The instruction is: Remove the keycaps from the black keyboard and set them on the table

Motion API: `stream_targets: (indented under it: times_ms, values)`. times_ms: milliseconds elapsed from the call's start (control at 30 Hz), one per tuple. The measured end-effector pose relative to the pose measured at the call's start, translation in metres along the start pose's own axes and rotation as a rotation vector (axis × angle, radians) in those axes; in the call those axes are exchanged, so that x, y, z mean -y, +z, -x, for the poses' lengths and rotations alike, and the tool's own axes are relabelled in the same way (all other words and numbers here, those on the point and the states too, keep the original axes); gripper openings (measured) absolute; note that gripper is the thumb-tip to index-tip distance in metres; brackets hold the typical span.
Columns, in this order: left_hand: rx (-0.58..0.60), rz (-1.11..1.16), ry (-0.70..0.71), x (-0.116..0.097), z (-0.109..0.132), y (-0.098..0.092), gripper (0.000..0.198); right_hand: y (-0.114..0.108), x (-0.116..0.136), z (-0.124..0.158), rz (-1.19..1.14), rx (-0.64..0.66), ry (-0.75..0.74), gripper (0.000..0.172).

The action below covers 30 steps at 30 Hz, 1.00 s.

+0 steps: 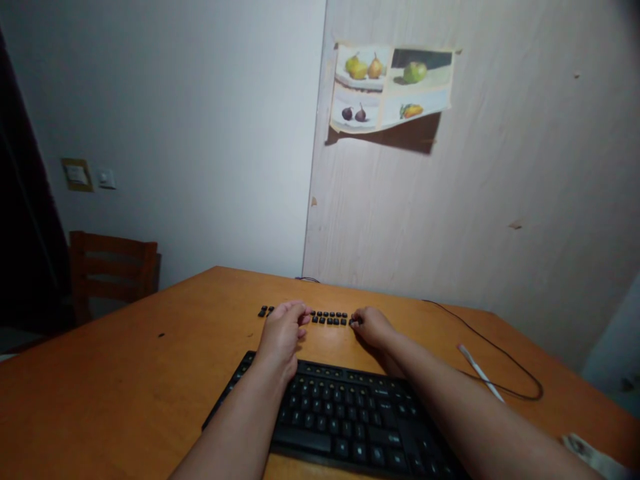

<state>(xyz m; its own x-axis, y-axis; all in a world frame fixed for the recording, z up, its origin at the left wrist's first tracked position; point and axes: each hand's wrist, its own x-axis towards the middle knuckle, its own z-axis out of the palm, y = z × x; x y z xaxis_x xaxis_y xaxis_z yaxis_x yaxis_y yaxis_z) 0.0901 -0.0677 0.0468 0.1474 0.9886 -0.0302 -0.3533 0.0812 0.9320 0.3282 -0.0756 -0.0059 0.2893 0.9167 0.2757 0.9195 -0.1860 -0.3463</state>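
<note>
A black keyboard [320,440] lies beneath my forearms, its upper rows showing bare key sockets without caps. Beyond it, two rows of loose black keycaps [329,321] are laid out on the wooden table [125,393]. My right hand [373,327] is at the right end of these rows, thumb and fingertips closed around a keycap [351,321]. Over the left part of the rows, my left hand [287,327] hovers or rests with curled fingers, covering some caps; whether it holds anything is hidden. A few more keycaps [263,311] show to its left.
A white pen-like stick [480,370] and a black cable [520,395] lie to the right. Near the lower right edge is a crumpled, paper-like item [593,457]. A small dark bit [161,335] sits at left. A wooden chair [113,270] stands beyond the table.
</note>
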Motion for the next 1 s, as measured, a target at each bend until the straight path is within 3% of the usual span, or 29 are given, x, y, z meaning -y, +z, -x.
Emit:
stream_targets:
  times_ms: [367,767,1000]
  values:
    - [0.017,0.026,0.013,0.001,0.0,0.002,0.028,0.0,-0.003,-0.007,0.076,0.101,0.013,0.02]
    - [0.046,-0.019,0.033,0.008,-0.005,0.0,0.028,-0.005,0.001,-0.001,0.016,0.08,-0.002,0.02]
    - [0.066,-0.034,0.042,0.007,-0.004,0.001,0.025,-0.037,0.003,0.023,-0.135,0.007,-0.018,0.022]
